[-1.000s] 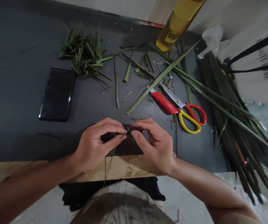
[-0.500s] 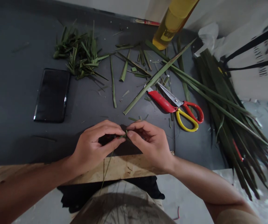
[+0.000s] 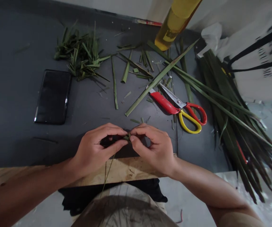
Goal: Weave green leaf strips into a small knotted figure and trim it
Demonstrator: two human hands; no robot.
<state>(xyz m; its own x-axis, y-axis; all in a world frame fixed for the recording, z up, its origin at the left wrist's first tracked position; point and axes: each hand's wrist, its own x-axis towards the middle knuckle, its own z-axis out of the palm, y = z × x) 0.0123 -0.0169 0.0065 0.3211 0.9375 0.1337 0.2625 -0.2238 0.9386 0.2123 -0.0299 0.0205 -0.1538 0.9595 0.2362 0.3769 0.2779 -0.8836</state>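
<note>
Between both hands, just above the table's front edge, is a small piece of green leaf [image 3: 127,136], mostly covered by the fingers. My left hand [image 3: 101,142] pinches it between thumb and fingertips. From the other side my right hand [image 3: 151,143] closes thumb and forefinger on its right end. Thin leaf strands [image 3: 109,168] hang down below the left hand over the wooden edge. Beyond the hands lie scissors [image 3: 180,104] with one red and one yellow handle, and a red-handled cutter [image 3: 164,103] touching them.
A dark phone [image 3: 53,96] lies at left, beside a heap of green leaf pieces [image 3: 81,55]. Leaf strips [image 3: 161,78] and scraps spread across the middle. A yellow bottle [image 3: 171,26] stands at the back. Long leaves [image 3: 233,126] hang over the right edge, near a white bag [image 3: 263,78].
My right hand has shifted slightly to the right and down, its fingers drawn closer around the leaf piece. The left hand stays nearly in place.
</note>
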